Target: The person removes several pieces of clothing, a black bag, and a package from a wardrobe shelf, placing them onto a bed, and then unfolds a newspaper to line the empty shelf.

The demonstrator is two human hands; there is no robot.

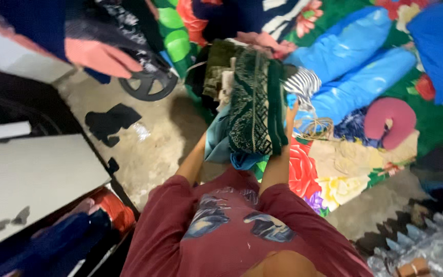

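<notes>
— Carrying a stack, is that what both arms are doing?

— Yes. A pile of folded cloth (247,102), topped by a dark green patterned woven rug with pale borders, rests on both forearms in front of the maroon printed shirt (232,225).

— And the hands?

— The right hand (292,114) presses flat against the pile's right side, fingers up. The left hand is hidden under a light blue cloth (219,141), so I cannot tell its grip.

— Where is the pile?

— Held at chest height over the bare concrete floor (155,149), beside a floral bedsheet with red flowers (334,169).

— Anything else nearby?

— A pink neck pillow (390,120) lies on the sheet, near blue bolsters (355,66). A black rag (109,122) lies on the floor, possibly a sock.
</notes>
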